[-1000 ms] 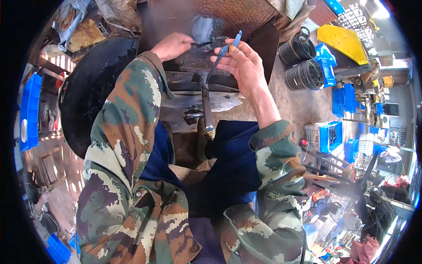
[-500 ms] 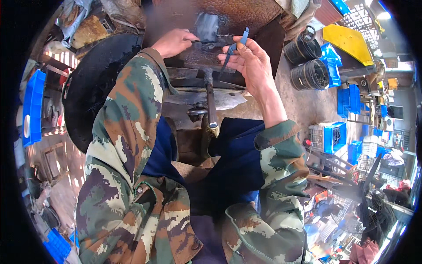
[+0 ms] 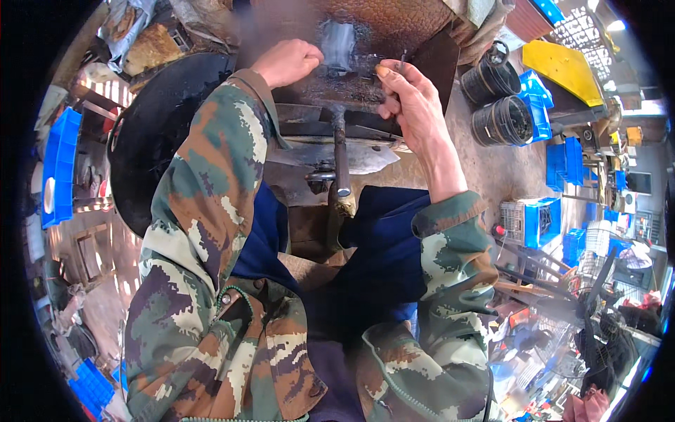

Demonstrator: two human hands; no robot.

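Hold steadily the thin dark piece (image 3: 403, 56), pinched in the right hand (image 3: 416, 95) to the right of the pale blurred patch (image 3: 338, 46), with left hand (image 3: 287, 63) curled, impossible to tell whether grasping.

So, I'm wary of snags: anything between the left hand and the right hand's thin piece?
Nothing clearly solid between left hand and thin piece, only a pale blur I can't identify. The bar lies nearer the body.

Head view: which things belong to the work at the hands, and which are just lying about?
At work, apparently:
left hand, closed
right hand, pinching a thin dark piece

Lying about, apparently:
black buckets
yellow panel
blue crates
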